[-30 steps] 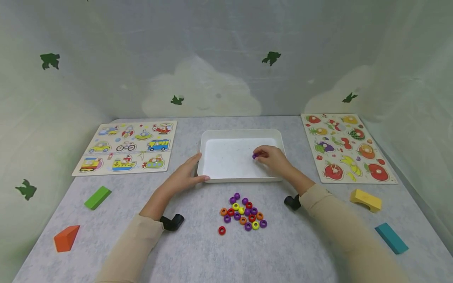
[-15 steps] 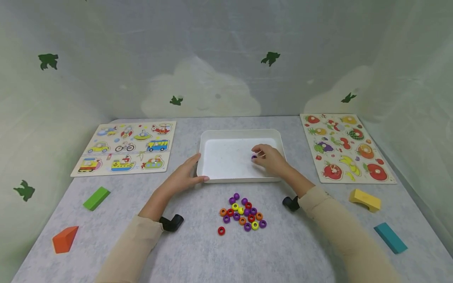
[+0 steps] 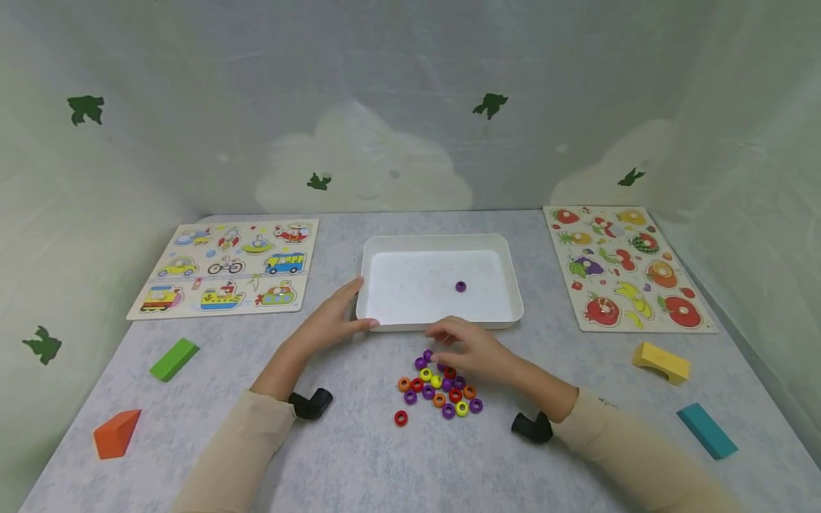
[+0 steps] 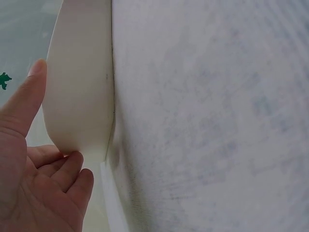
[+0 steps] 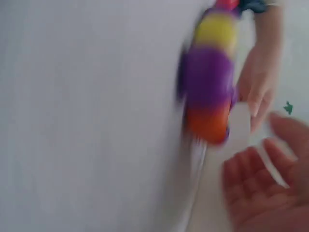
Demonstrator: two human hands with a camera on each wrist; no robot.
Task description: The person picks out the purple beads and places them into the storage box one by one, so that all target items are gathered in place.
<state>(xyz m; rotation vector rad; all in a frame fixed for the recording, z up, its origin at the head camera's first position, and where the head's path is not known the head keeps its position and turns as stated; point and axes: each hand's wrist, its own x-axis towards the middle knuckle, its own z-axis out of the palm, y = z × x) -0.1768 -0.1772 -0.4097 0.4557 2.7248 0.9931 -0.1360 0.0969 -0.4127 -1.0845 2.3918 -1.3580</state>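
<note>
A white tray (image 3: 410, 285) lies at the middle of the table, and one purple bead (image 3: 460, 286) sits inside it. My left hand (image 3: 328, 320) holds the tray's near left corner, thumb at the front rim and fingers against the left side. The left wrist view shows these fingers (image 4: 72, 169) bent against the tray wall. Over the back of a loose group of purple, red, yellow and orange beads (image 3: 428, 392) hovers my right hand (image 3: 474, 353), fingers apart and nothing held. Those beads are blurred in the right wrist view, beside the right hand (image 5: 265, 183).
A vehicle puzzle board (image 3: 224, 267) lies at the left, a fruit puzzle board (image 3: 612, 285) at the right. Green (image 3: 174, 360) and orange blocks (image 3: 117, 433) lie on the left side; yellow (image 3: 663, 363) and teal blocks (image 3: 708, 431) on the right.
My right hand has let go of the purple bead inside the tray and moved back toward me, over the loose beads. The left hand stays at the tray's corner.
</note>
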